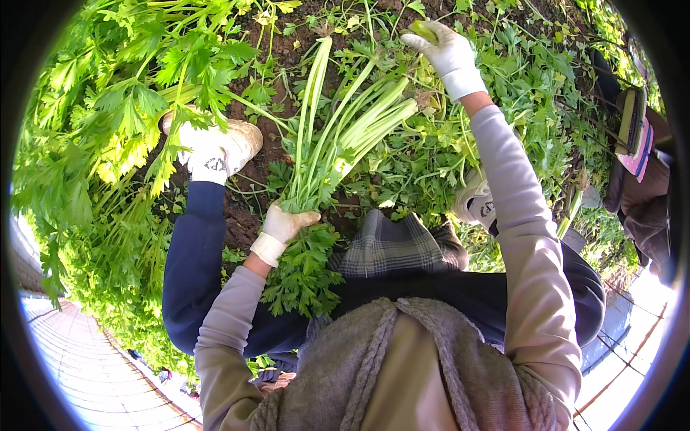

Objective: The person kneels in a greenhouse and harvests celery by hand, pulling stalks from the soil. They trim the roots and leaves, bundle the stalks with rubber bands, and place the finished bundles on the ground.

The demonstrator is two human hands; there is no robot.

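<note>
My left hand (284, 226), in a pale work glove, is closed around the leafy upper stems of a bunch of celery (350, 124). The bunch's pale green stalks fan away from me over the soil, and its leaves (304, 275) hang below the hand towards my lap. At the upper right my right hand (444, 56), also gloved in white, is raised beyond the stalk ends. Between its thumb and fingers is a small yellow-green piece of plant (425, 32), too small to name exactly. A brown root end (426, 102) lies just below this hand.
Standing celery plants (129, 102) crowd the left side. Loose celery leaves and stems (517, 70) cover the ground on the right. My white shoes (237, 143) are planted on either side of the bunch. Another person (644, 210) is at the far right edge.
</note>
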